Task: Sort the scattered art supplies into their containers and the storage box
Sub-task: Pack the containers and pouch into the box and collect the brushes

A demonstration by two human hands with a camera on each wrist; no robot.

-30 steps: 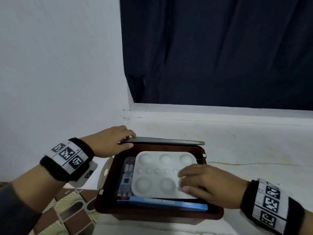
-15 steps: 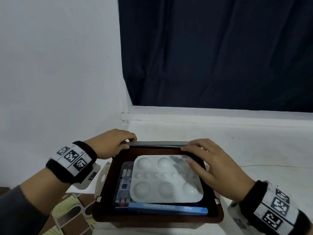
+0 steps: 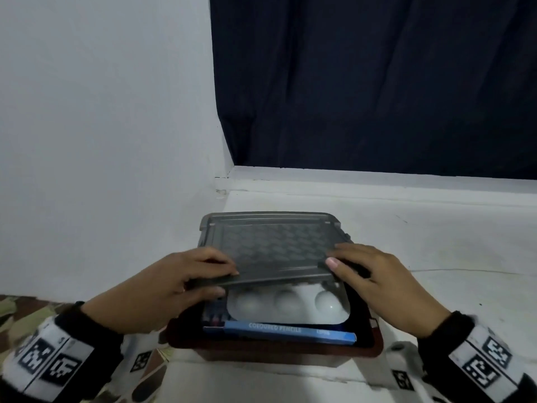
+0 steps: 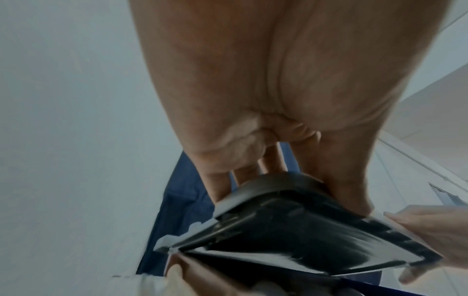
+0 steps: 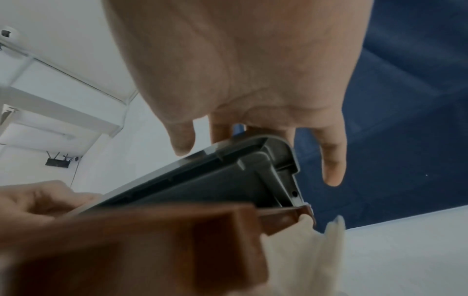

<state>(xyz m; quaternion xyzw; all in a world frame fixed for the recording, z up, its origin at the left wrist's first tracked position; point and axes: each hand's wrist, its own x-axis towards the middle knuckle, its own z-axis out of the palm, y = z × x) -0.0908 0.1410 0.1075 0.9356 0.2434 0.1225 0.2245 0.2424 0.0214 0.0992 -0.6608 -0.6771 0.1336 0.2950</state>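
A brown storage box [image 3: 374,341] stands on the white surface in front of me. Inside lie a white paint palette [image 3: 290,306], a blue coloured-pencil box [image 3: 279,330] along the near wall, and markers [image 3: 215,317] at the left. A grey translucent lid [image 3: 270,245] slopes over the box's far half, its near edge raised. My left hand [image 3: 180,282] grips the lid's near left edge, thumb under, fingers on top. My right hand [image 3: 374,274] holds the near right edge. The lid [image 4: 303,230] shows from below in the left wrist view, and the lid's corner [image 5: 266,160] above the box wall [image 5: 152,240] in the right wrist view.
A white wall [image 3: 101,141] rises close on the left and a dark blue curtain [image 3: 377,82] hangs behind a low ledge. A patterned cloth [image 3: 145,370] lies at the lower left. A white latch flap [image 3: 401,362] hangs at the box's near right.
The lid, earlier seen edge-on behind the box, has swung forward over the box's far half. My right hand left the palette and took the lid's right edge.
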